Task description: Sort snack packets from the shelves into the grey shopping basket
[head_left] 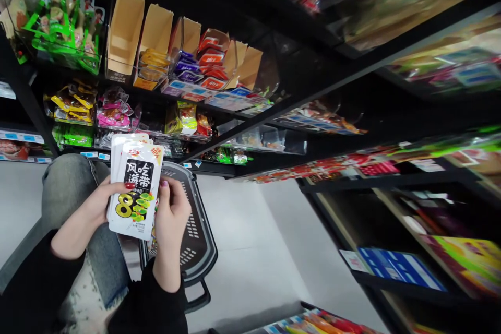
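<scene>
Several white snack packets (135, 188) are stacked like a fan in front of me, their printed front facing up with black, gold and green artwork. My left hand (102, 198) grips the stack from its left side, with the thumb lying across the front packet. At the right edge, my right hand (172, 207) has its fingers curled against the packets, the thumb pointing up. Its fingertips are partly hidden behind the stack. Below the packets, a dark grey shopping basket (209, 237) stands on the floor, partly covered by my hands and arms.
Black shelves hold green snack packs (64, 31), open cardboard boxes (125, 34) and yellow packs (74, 102). My bent knee (64, 185) is beside the basket. On the right stand more shelves with a blue-and-white box (399, 269). Pale floor (250, 235) lies between.
</scene>
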A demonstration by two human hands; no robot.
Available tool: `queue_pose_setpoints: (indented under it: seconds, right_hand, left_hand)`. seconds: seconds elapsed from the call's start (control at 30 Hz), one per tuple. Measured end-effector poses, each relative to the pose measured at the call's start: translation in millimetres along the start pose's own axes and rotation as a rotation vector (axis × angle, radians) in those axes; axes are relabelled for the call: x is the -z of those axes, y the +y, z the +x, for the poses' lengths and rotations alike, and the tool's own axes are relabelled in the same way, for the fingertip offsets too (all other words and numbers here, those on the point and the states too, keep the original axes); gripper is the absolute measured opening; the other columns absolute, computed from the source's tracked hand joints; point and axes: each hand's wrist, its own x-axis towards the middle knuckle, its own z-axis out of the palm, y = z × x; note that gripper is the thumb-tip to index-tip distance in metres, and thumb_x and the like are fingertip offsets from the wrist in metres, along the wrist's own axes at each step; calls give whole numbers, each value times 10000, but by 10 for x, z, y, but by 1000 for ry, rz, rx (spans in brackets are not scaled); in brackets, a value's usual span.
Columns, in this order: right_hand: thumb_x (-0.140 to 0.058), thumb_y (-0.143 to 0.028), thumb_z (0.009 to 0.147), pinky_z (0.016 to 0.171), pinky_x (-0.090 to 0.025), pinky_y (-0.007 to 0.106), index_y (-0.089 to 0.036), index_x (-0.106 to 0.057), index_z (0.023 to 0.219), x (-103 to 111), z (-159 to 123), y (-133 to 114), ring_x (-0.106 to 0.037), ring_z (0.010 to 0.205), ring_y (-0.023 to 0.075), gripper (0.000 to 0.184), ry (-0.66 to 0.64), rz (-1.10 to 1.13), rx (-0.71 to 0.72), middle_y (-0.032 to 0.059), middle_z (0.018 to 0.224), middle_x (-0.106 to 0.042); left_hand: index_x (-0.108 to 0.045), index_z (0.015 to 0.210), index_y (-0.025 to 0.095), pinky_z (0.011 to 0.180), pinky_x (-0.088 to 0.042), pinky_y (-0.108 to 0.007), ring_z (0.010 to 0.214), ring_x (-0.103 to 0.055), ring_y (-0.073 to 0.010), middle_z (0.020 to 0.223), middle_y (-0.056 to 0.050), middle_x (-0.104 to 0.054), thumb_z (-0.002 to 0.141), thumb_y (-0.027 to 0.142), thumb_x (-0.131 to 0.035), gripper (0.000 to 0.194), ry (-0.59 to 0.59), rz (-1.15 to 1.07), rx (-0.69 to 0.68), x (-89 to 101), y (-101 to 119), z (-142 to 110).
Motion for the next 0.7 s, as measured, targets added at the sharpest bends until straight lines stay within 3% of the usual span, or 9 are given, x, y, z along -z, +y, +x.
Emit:
queue_pose_setpoints:
  seconds: [0.07,0.23,0.37,0.53,0.6,0.7]
  right_hand:
    - [-536,-413,831,671,-413,285,-183,-595,852,28,-11,-26,-543,707,160,239,30,29,37,13,765,-601]
    - [-649,-374,749,555,-362,237,-187,-527,669,23,-50,-101,-432,565,107,238,-100,103,-38,-50,588,-470]
    - [-640,-392,758,561,-385,241,-177,-558,717,20,-52,-111,-475,587,117,234,-29,146,-117,-27,626,-537]
    - [-655,-411,754,574,-426,246,-191,-553,772,169,12,-76,-549,636,135,243,55,325,-196,-5,723,-621]
    - [-661,-370,755,488,-385,220,-206,-540,766,223,39,-19,-478,500,96,204,-24,566,-270,-42,634,-570]
    - [-619,-295,794,337,-202,177,-233,-516,763,235,62,131,-152,308,44,124,-130,911,-363,-133,434,-320]
  left_hand:
    - [-675,823,145,653,-552,-327,649,-694,-232,740,-64,-754,548,100,-699,279,3,1,-6,-1,-9,7]
    - [-694,972,126,663,-548,-327,695,-701,-257,800,-90,-759,532,150,-772,447,5,64,-47,-11,-34,5]
    - [-692,945,112,693,-563,-368,742,-709,-292,836,-127,-757,549,255,-814,438,-7,75,-60,-36,-42,-3]
    - [-655,966,126,667,-575,-392,709,-711,-290,781,-111,-755,569,230,-799,434,95,54,-26,-55,-28,-9]
    - [-648,960,125,649,-576,-390,683,-710,-287,742,-100,-751,579,214,-778,412,108,51,-11,-59,-19,-16]
    - [-645,973,114,684,-578,-401,696,-712,-287,738,-96,-750,599,202,-737,395,89,24,-25,-50,-2,-27]
